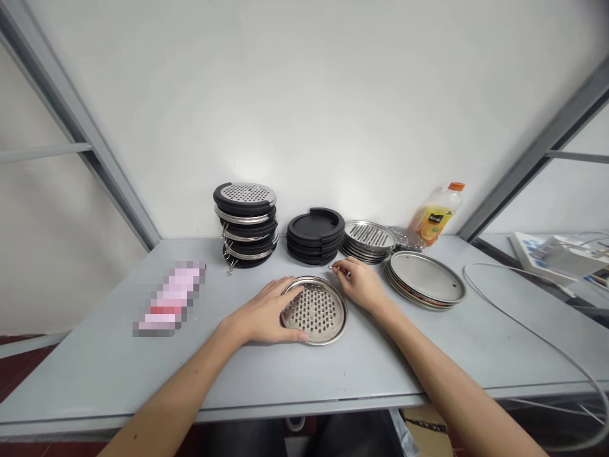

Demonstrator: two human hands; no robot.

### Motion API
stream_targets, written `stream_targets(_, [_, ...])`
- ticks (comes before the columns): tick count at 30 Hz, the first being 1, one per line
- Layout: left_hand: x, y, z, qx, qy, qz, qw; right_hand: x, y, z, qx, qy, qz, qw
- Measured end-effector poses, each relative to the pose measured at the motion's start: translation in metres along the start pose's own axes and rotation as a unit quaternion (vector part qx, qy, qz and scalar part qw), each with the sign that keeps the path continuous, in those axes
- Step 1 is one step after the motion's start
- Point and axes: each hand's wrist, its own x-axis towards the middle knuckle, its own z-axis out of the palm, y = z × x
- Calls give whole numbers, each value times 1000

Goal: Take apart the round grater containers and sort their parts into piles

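Note:
A round metal grater plate (316, 312) with raised teeth lies flat on the table in front of me. My left hand (271, 314) is around its left side, thumb on the near rim and forefinger over the far part, holding it against the table. Just past the plate's far right edge, my right hand (354, 279) pinches a small shiny metal piece (332, 267), too small to make out fully. Behind it stand a stack of black round holders (316, 225) and a stack of metal grater plates (370, 235).
At the back left rises a stack of black-rimmed grater units (245, 197) with wire clasps. Plain metal discs (425, 276) are piled at the right, near an orange-capped bottle (435, 219). A blurred pink item (176, 295) lies left. A white cable (528, 317) crosses the right side.

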Motion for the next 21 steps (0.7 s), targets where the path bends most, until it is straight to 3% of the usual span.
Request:
stream_targets(5, [0, 1, 0, 4, -1, -3, 1000, 1, 6, -2, -21, 6, 28, 999])
stream_targets(9, [0, 2, 0, 1, 4, -1, 1000, 1, 2, -2, 58, 22, -22, 998])
stream_targets(14, [0, 0, 1, -5, 5, 1, 1000, 0, -9, -2, 156, -46, -109, 981])
stream_targets(21, [0, 1, 1, -2, 3, -1, 1000, -1, -12, 2, 153, -101, -112, 977])
